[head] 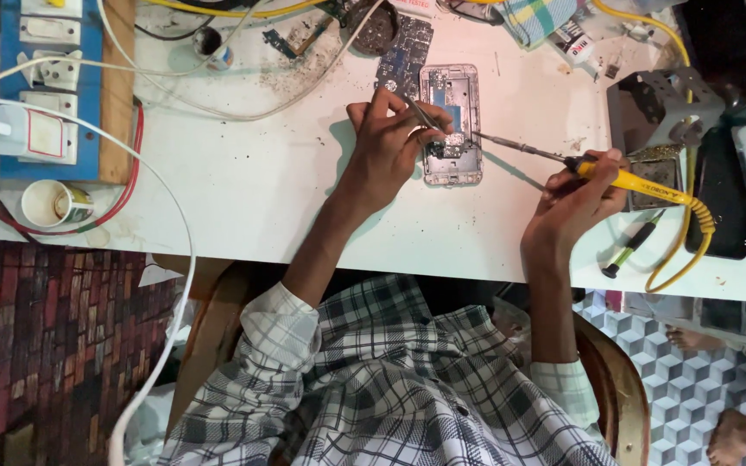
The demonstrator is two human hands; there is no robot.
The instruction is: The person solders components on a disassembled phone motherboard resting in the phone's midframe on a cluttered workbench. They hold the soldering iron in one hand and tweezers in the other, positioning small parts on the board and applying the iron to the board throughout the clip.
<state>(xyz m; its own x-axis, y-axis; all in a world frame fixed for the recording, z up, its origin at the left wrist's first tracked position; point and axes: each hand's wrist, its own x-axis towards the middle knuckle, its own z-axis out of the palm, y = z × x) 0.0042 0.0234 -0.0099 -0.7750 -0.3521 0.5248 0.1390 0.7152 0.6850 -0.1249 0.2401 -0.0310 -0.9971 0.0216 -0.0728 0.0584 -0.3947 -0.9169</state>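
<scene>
An opened phone frame [451,95] lies on the white table [243,181], its insides showing. My left hand [390,142] rests beside it and pinches thin metal tweezers [422,114] whose tips sit over the phone's lower part. My right hand [576,200] grips a yellow-handled soldering iron [628,179]; its long metal tip [511,148] reaches left and touches the phone's lower section. A yellow cord [688,250] loops down from the iron's handle.
A blue power strip [49,95] with a white charger and cables sits at the left, next to a small cup [55,204]. A circuit board [405,53] lies above the phone. A metal iron stand [649,108], dark devices and a green screwdriver [632,246] are at the right.
</scene>
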